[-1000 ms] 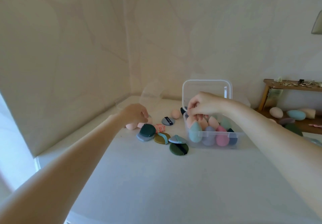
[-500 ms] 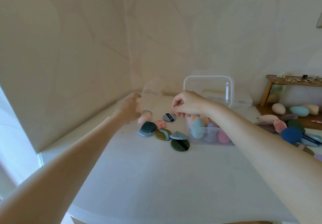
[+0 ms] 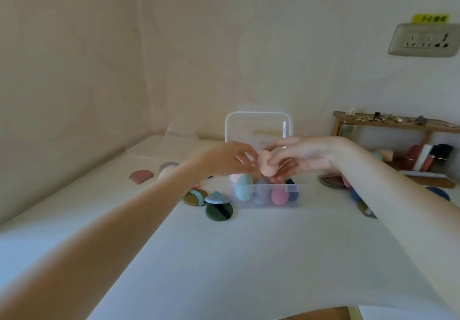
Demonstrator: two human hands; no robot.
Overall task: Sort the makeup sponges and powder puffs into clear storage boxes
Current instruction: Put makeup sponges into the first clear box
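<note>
A clear storage box (image 3: pixel 295 191) stands mid-table with its lid (image 3: pixel 257 125) upright behind it; teal (image 3: pixel 244 189), lavender and pink (image 3: pixel 278 195) egg sponges fill it. Just above the box, my left hand (image 3: pixel 227 158) and my right hand (image 3: pixel 306 154) meet on a peach makeup sponge (image 3: pixel 266 168). Right fingers curl over it, left fingertips touch its left side. Left of the box lie powder puffs: dark green (image 3: pixel 219 211), light blue (image 3: pixel 216 197), olive (image 3: pixel 195 196), reddish-brown (image 3: pixel 141 175).
A second clear box (image 3: pixel 179 133) and a flat lid (image 3: pixel 149 148) sit at the back left by the wall. More puffs lie to the right (image 3: pixel 332 180), partly behind my right arm. A wooden shelf (image 3: pixel 398 123) with small items stands at the far right.
My left hand lifted a peach sponge from the pile on the left and carried it right, over the box. My right hand rose from the box to meet it.
</note>
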